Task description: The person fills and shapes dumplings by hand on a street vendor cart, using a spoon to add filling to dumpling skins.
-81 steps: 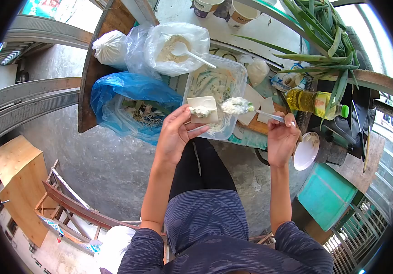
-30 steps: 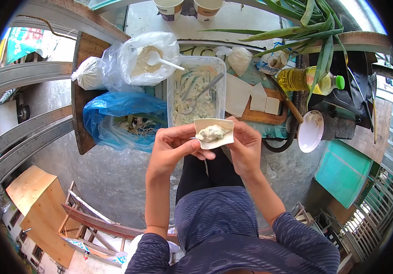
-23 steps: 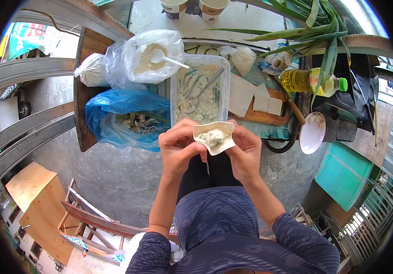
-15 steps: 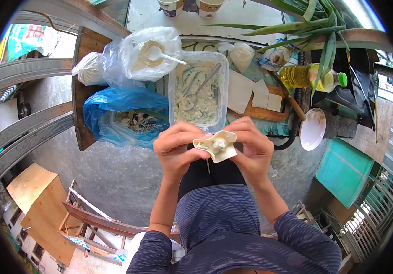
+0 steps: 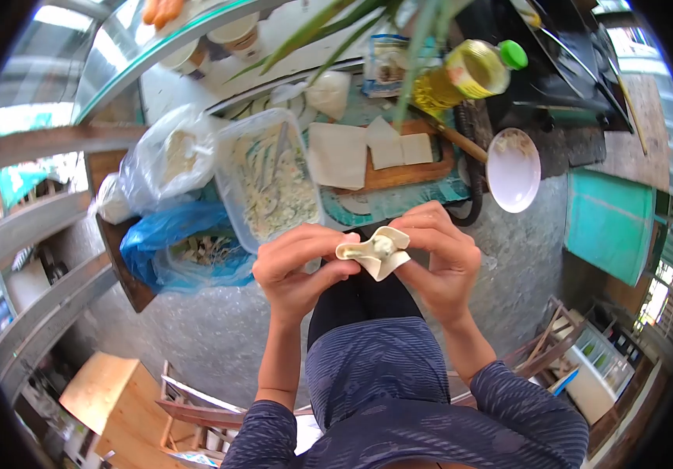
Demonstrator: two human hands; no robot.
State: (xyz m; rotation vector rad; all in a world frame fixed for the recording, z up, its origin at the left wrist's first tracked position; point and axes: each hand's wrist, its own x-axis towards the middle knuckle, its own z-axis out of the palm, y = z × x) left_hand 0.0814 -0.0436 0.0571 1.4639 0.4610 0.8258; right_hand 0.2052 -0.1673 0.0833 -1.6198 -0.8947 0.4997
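Note:
Between my two hands is a pale dumpling wrapper point(image 5: 377, 264) with a lump of whitish-green filling point(image 5: 384, 248) in its middle. My left hand point(image 5: 303, 270) pinches its left edge, thumb against fingers. On the other side my right hand point(image 5: 439, 258) pinches the right edge. The wrapper's edges are folded up, and its top gapes so the filling shows. Just beyond my left hand stands a clear plastic tub point(image 5: 229, 156) of the same kind of filling, with a metal spoon point(image 5: 280, 152) lying in it. Square wrappers point(image 5: 338, 155) lie beyond my hands, some on a wooden board point(image 5: 422, 172).
Left of the tub are a blue plastic bag point(image 5: 145, 246) with scraps and a clear bag of flour point(image 5: 180, 152). To the right, an oil bottle point(image 5: 449, 82) stands near a white bowl point(image 5: 513, 172) and a wooden handle point(image 5: 461, 144). Long green leaves point(image 5: 313, 35) hang over the table.
The view has turned, so the table's things appear shifted left. Between my hands, the wrapper's left side is drawn closer together. Both hands keep their pinch on it.

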